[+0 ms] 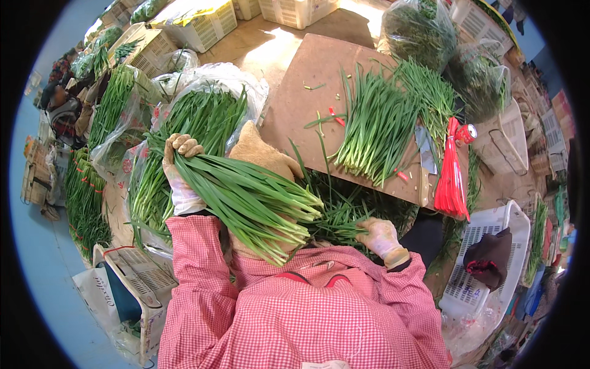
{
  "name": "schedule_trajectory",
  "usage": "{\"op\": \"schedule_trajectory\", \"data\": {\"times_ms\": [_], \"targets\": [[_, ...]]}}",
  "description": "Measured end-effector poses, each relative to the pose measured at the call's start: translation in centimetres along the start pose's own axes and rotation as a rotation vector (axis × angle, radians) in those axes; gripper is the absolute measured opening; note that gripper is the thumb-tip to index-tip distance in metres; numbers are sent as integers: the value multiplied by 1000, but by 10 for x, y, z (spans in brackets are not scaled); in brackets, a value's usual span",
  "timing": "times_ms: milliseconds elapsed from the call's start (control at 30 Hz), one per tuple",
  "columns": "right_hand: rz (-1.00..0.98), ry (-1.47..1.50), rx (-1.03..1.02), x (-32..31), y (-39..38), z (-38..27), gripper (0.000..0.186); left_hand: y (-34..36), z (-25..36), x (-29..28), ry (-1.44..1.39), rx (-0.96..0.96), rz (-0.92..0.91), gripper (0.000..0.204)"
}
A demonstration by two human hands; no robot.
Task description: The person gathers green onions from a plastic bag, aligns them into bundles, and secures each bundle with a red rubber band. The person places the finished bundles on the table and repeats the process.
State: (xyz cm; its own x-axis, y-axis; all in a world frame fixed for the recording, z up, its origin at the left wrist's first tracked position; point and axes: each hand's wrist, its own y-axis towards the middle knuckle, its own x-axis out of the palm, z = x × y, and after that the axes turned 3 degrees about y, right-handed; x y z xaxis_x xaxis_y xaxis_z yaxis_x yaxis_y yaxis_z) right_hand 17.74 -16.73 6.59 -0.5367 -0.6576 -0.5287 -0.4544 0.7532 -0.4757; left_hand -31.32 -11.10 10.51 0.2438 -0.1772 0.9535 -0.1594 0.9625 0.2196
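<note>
My left hand (179, 158), in a tan and white glove, is closed around the leafy end of a thick bunch of garlic chives (246, 200). The bunch slants across my lap, pale stem ends toward the right. Lower and to the right, my gloved right hand (381, 238) has its fingers curled on loose chive leaves (344, 215) beside my lap; its fingertips are partly hidden among them. On the brown board (298, 117) ahead lies a large pile of chives (378, 126). A metal blade (425, 147) and a bundle of red ties (452, 178) are at its right side.
Plastic-lined heaps of chives (206, 117) stand at my left. Bagged greens (420, 34) sit beyond the board. A white crate (485, 258) with a dark cloth (488, 258) is at the right, another crate (138, 277) at the lower left. A person (61, 111) is at the far left.
</note>
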Motion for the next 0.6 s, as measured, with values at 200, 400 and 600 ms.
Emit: {"op": "schedule_trajectory", "data": {"times_ms": [200, 400, 600], "targets": [[-41, 855, -410, -11, 37, -82, 42, 6, -4, 4, 15, -20, -8, 13], [-112, 1055, -218, 10, 58, -133, 27, 2, 2, 1, 16, -22, 63, 13], [212, 953, -228, 25, 43, -108, 23, -2, -3, -9, 56, -12, 99, 13]]}}
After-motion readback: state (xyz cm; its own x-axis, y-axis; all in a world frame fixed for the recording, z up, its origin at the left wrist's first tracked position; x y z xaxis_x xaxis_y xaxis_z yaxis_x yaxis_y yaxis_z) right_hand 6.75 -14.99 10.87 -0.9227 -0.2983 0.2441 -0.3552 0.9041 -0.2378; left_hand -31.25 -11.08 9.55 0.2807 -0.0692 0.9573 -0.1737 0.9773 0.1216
